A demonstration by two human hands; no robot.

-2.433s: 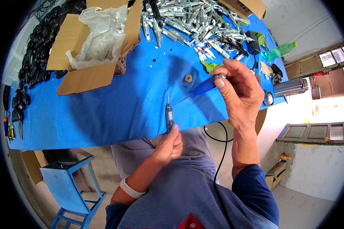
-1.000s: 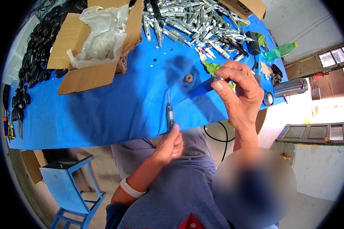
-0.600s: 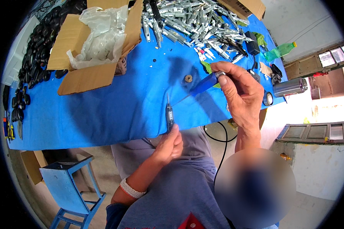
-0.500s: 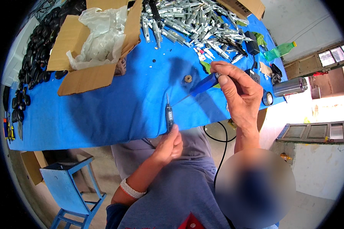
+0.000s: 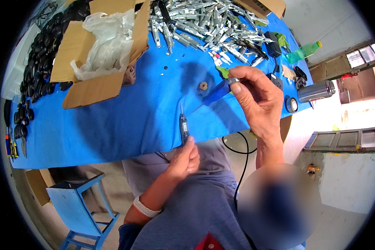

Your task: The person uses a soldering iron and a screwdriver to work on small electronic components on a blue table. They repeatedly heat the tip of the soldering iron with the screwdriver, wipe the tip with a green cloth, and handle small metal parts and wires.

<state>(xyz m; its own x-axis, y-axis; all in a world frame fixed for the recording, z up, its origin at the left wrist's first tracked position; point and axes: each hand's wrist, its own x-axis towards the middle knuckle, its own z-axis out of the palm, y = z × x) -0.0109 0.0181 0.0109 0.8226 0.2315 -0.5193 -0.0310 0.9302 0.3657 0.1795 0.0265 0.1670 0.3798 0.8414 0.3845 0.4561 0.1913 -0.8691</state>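
Observation:
Near the table's front edge, my left hand (image 5: 184, 160) is closed round the lower end of a slim grey-and-black piece (image 5: 184, 127). A thin pointed tip stands up from its top. My right hand (image 5: 262, 102), raised to the right, pinches the capped end of a blue-handled screwdriver (image 5: 217, 93) between thumb and fingers. Its thin shaft slants down to the left and reaches the slim piece near its upper part. Whether the tip touches it is too small to tell. A small tan ring (image 5: 203, 86) lies on the cloth beyond the screwdriver.
A blue cloth (image 5: 125, 125) covers the table. At the back lies a heap of slim metallic pieces (image 5: 212, 25). An open cardboard box (image 5: 91, 93) with plastic sheeting stands left, beside black rounded parts (image 5: 39, 54). A green bottle (image 5: 304, 52) and steel flask (image 5: 316, 91) lie right.
The view has shifted slightly. My right hand and the screwdriver have moved a little, with the fingers rolled slightly on its metal cap. My left hand keeps its hold.

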